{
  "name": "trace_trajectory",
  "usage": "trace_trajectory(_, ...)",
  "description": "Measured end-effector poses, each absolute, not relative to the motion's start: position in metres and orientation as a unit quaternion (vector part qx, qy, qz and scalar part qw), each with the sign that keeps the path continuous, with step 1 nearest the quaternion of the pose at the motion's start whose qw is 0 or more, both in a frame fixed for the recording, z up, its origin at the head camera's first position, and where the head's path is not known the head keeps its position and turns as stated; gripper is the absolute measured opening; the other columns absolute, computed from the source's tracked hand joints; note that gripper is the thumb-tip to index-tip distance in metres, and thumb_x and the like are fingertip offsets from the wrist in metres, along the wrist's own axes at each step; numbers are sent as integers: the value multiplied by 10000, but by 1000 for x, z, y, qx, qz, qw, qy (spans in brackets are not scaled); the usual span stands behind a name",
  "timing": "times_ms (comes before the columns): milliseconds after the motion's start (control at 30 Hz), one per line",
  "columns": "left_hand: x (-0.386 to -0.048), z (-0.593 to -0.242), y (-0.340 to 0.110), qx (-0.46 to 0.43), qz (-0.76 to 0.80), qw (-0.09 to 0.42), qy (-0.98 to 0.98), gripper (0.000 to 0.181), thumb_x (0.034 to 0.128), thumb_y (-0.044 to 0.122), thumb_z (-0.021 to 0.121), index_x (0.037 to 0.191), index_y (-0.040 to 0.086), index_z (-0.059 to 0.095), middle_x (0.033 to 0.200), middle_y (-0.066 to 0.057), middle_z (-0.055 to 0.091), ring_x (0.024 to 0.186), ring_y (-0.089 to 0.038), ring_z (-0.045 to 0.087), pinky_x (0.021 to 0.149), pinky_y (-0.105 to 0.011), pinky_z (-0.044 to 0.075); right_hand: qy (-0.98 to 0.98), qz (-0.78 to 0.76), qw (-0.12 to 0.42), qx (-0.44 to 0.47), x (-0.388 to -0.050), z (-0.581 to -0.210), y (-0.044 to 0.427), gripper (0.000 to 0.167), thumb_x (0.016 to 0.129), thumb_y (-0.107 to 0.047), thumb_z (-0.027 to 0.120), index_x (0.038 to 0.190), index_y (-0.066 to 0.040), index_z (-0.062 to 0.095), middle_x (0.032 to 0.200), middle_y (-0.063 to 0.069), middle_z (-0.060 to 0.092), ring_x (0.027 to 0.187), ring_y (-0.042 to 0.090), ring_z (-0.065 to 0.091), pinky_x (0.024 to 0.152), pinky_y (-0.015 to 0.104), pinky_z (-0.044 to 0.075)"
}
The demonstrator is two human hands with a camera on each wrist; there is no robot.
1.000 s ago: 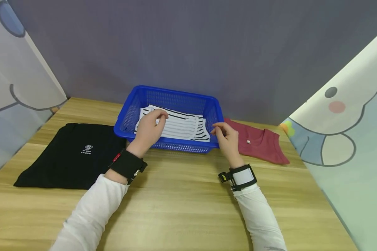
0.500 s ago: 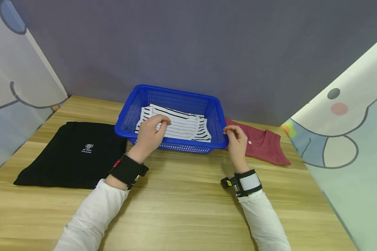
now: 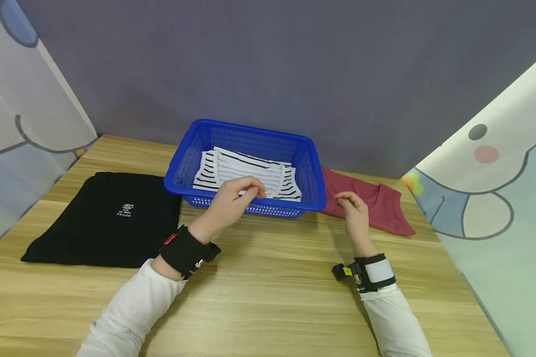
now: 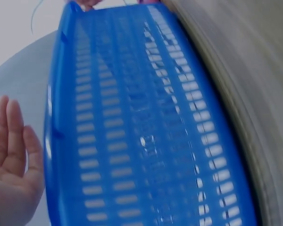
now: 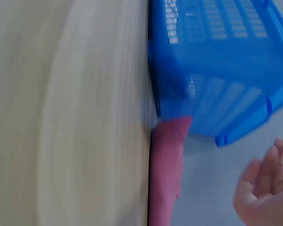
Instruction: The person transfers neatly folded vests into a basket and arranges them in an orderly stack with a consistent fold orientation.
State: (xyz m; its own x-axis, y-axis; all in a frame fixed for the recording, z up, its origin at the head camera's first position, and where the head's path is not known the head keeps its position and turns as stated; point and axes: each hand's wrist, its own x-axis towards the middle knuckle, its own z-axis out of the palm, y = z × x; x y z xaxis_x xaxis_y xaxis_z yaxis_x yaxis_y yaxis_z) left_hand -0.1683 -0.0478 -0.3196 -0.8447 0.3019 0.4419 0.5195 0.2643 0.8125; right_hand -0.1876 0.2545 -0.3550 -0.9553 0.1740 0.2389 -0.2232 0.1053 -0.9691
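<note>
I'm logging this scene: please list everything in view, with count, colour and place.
Basket: 1, blue, back middle of the table.
Striped garment: 1, white with black stripes, inside the basket.
Black garment: 1, black with white print, left of the basket.
Red garment: 1, dusky red, right of the basket.
Table: 1, light wood, beneath.
Backdrop: 1, grey, behind the table.
Cartoon panels: 2, pale multicoloured, at the sides.
Wristbands: 2, black, one per wrist.
Sleeves: 2, white, one per arm.
Left hand: 1, bare, over the basket's near rim.
Right hand: 1, bare, right of the basket.
</note>
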Motion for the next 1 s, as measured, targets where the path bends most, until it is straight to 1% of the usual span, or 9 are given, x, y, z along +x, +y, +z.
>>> trace_trajectory(100,-164,-318,-42,-272,-546,63,-790,236,990,85,443,957,66,676,902,-55,682,891,-183,632,750,-348,482,-731,676,97,9,-185,-354,267,268,962,-40,467,825,-173,655,861,-83,616,862,79,578,808,230,473)
trace_trajectory(167,-162,-318,-38,-279,-542,41,-792,235,991,96,447,966,68,679,918,-49,687,902,-178,634,747,-343,485,-718,693,66,11,-184,-355,275,292,971,-39,452,818,-178,657,863,-74,615,852,73,581,821,236,484)
trace_trajectory(267,-159,-319,-32,-288,-532,16,-796,229,988,106,459,959,74,683,935,-39,694,913,-165,635,790,-340,498,-693,720,32,18,-182,-357,286,326,982,-29,430,817,-178,669,856,-70,632,840,65,596,842,227,491)
trace_trajectory(367,-156,-320,-25,-304,-525,3,-795,221,983,103,467,956,81,685,952,-35,699,926,-159,635,831,-330,504,-674,738,13,17,-179,-359,298,355,987,-26,410,822,-184,682,852,-80,654,833,62,610,855,220,493)
trace_trajectory(567,-147,-323,-11,-361,-482,-25,-798,201,982,126,479,1017,83,673,1027,-33,690,1011,-165,628,913,-308,492,-651,759,8,4,-176,-361,318,344,1001,-62,401,844,-159,691,852,-60,680,802,67,623,800,195,512)
trace_trajectory(733,-145,-329,3,-377,-420,-70,-823,256,990,171,466,1172,70,615,1159,-53,649,1099,-185,591,979,-330,456,-649,761,10,-8,-176,-362,326,335,1007,-70,391,860,-129,687,846,-45,683,793,74,619,757,190,519)
trace_trajectory(867,-147,-335,19,-387,-386,-109,-830,356,995,188,459,1311,34,518,1319,-94,558,1238,-219,508,1067,-354,380,-648,761,1,-17,-178,-364,331,354,1015,-74,370,857,-137,681,848,-50,683,799,74,613,753,194,513)
trace_trajectory(1000,-153,-341,41,-403,-355,-134,-833,439,989,201,483,1387,23,431,1421,-114,461,1339,-235,403,1125,-338,300,-650,759,2,-29,-179,-366,334,355,1015,-80,374,847,-148,679,842,-54,678,800,74,606,750,191,510)
